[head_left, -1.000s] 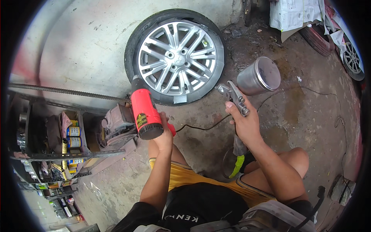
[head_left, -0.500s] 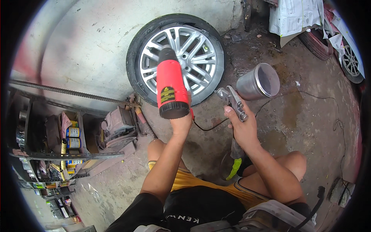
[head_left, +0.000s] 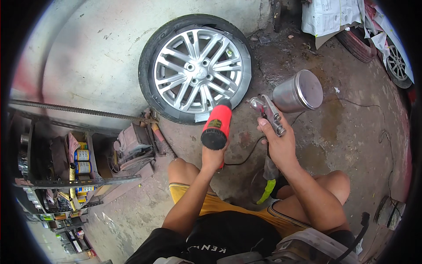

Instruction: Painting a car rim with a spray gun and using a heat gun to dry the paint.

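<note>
By spoked wheel [head_left: 201, 73]: left hand [head_left: 214, 156] clasps red plastic blower [head_left: 219, 119]; right hand [head_left: 281, 147], metal sprayer [head_left: 289, 97].

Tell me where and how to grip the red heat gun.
The red heat gun is best held by its handle, mostly hidden in the left hand, approached from the wearer's side. The black rear cap faces the wearer and the dark nozzle points away toward the wheel, so this approach likely stays clear of the nozzle, which could be hot.
</note>
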Motion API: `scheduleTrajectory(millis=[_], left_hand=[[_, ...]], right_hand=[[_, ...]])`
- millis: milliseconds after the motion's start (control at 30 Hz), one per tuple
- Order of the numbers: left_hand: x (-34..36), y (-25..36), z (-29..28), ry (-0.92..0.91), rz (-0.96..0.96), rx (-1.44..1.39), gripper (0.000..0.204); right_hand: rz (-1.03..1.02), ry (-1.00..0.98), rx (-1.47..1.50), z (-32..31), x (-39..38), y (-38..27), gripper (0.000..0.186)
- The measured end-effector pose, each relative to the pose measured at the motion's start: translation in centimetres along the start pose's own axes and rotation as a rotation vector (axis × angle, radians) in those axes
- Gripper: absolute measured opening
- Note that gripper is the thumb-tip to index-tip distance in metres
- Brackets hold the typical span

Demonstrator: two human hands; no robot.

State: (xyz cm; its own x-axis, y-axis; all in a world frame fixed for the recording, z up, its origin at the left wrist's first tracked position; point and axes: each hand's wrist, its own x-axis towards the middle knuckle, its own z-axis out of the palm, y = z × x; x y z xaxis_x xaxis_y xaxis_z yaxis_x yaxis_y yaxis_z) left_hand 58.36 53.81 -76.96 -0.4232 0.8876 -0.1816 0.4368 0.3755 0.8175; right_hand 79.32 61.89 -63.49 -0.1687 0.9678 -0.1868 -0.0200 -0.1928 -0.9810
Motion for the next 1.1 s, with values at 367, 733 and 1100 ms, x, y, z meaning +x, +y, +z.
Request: scheduleTrajectory(millis=[367,733,1100], left_hand=[[-2.3,-1.5,-3.1,0.472,-0.097,-0.255,0.026],[6.5,6.8,-5.3,0.616,0.168,-0.579,0.023],[5.4,8.1,0.0,0.058,0.016,-0.421,0.026]], right_hand=[[0.047,-0.019,-0.024,0.1,0.2,0.2,0.053],[0.024,-0.02,0.018,0.5,0.0,0.1,0.053],[0.011,0.003,-0.014,0.4,-0.7,-1.1,0.053]])
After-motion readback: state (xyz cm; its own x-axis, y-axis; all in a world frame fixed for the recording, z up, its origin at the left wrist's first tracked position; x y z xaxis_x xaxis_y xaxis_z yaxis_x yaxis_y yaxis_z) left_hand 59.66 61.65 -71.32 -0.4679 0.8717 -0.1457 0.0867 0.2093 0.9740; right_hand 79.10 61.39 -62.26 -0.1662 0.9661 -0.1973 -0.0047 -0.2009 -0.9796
